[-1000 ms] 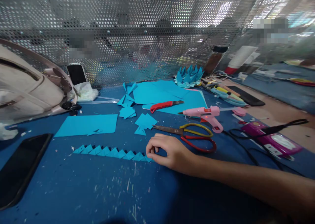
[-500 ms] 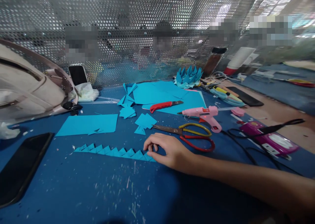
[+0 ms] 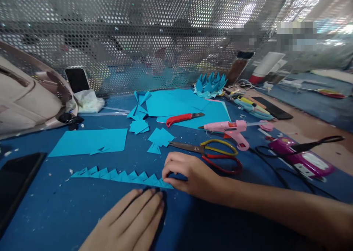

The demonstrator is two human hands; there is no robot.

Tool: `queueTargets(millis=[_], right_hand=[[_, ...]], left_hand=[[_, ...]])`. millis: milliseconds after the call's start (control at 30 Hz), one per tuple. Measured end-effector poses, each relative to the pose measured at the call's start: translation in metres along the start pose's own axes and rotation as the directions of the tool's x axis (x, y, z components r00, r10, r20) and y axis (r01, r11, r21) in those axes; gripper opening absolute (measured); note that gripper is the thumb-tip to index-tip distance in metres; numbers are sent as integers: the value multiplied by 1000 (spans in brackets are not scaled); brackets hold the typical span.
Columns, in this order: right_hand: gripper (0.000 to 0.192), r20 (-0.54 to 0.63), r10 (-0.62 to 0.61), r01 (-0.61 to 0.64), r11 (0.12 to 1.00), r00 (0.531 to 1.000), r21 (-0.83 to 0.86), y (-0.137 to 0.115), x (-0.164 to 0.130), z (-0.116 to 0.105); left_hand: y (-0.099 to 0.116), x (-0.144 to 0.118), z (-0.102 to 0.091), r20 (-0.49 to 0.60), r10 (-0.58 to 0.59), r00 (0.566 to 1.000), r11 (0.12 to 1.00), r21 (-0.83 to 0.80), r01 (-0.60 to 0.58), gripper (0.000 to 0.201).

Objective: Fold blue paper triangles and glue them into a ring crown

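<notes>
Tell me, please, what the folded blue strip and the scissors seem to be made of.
Folded blue strip: probably matte paper, judging by its creased triangles. Scissors: thin, dull brownish blades suggest metal; smooth yellow and red handles, perhaps coated.

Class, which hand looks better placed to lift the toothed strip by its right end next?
Right, probably: the right hand is curled at that end of the strip, while the left hand is outstretched on its near side.

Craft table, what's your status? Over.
Right hand curled at right end of toothed blue strip, grip unclear. Left hand flat, fingers extended, on strip's near side. Scissors just beyond right hand.
</notes>
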State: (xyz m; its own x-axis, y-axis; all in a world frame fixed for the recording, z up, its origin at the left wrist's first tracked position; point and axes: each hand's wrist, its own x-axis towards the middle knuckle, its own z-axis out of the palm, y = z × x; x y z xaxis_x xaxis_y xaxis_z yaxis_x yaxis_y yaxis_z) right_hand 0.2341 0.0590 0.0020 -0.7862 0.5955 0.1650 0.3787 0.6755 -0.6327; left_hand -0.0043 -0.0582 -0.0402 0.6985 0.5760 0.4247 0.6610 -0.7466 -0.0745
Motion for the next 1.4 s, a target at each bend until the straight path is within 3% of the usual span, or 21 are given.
queueTargets(millis=[67,167,467,767,933,1133,1400], right_hand=[[6,12,0,1,999,1000,-38,0,1,1],[6,-14,-51,50,996,999,-71,2,1,3],[11,7,-134,134,987,991,-89,5,-1,0],[12,-37,-226,221,969,973,-111,8,-3,3],[12,-39,-281,266,939,959,-217,7,-5,5],[27,7,-351,328,869,936,-370,0,-3,3],[30,59,-418,402,811,907,-425,-4,-1,-2]], left_hand=[[-6,21,-5,-118,-17,993,1000,17,19,35],[-8,32,-5,-155,-59,986,998,6,61,37],[-13,25,6,-103,-103,989,995,-12,103,36],[-14,27,1,-23,-112,994,994,-19,111,31],[-13,30,-1,-7,-130,992,991,-43,129,32],[-13,30,-4,29,-130,991,990,-56,132,32],[-14,30,-6,24,-111,993,992,-50,113,35]])
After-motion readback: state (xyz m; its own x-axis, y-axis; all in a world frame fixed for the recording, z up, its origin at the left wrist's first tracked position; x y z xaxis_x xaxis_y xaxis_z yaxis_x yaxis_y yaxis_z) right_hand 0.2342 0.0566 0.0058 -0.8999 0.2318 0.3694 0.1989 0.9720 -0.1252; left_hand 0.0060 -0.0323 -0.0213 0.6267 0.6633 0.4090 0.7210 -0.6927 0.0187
